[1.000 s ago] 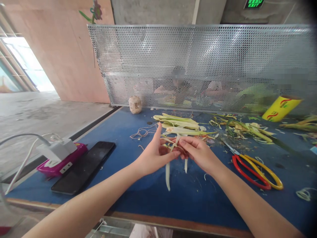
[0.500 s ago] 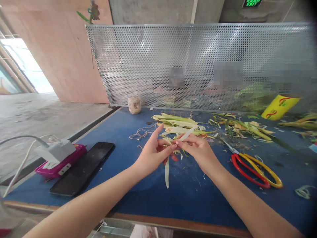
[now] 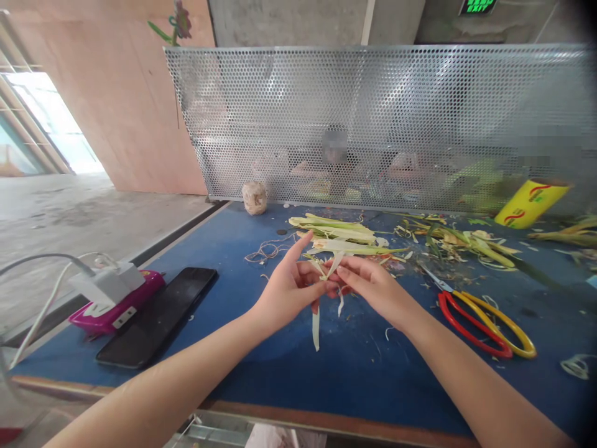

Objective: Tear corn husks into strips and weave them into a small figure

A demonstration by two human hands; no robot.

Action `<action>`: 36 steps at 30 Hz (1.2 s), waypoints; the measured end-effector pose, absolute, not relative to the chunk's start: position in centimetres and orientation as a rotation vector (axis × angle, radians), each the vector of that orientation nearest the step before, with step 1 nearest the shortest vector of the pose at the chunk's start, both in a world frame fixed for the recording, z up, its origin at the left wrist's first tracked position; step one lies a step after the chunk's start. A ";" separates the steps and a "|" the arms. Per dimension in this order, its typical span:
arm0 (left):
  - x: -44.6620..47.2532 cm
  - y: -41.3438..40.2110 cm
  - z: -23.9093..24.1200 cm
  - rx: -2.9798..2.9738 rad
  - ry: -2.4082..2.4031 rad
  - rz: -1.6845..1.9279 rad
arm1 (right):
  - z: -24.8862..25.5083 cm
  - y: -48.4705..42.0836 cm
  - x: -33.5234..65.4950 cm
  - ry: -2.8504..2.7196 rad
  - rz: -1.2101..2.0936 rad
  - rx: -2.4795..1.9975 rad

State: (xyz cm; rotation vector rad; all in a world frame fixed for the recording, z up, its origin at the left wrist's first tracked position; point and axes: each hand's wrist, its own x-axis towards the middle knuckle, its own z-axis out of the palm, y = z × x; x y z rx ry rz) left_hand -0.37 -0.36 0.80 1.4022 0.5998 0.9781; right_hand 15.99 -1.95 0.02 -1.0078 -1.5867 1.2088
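Note:
My left hand pinches a pale plant-leaf strip between thumb and fingers, its index finger raised; one end hangs below the hand. My right hand meets it fingertip to fingertip, closed on the strip's upper part, which stands up between the hands. A short curled piece dangles under the right fingers. How the strips cross at the fingertips is hidden. Just beyond the hands lies a heap of pale green leaf strips. Scissors with red and yellow handles lie right of my right hand.
Left on the blue table are a black phone and a magenta power strip with a white plug. Behind are tangled string, a wrapped lump, plant scraps, a yellow roll and a perforated metal screen.
The strip's upper part, which slanted out to the right over my right hand, now stands more upright between the hands. A short curled end now shows below the right fingers.

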 end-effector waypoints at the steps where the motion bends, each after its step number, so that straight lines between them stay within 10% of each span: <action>1: -0.4 -0.3 0.9 1.400 0.603 1.003 | 0.0 -1.9 16.0 -1.602 1.255 -1.000; 36: -0.7 -0.7 1.5 1.583 0.718 0.927 | -1.4 -1.9 14.8 -1.330 1.377 -0.987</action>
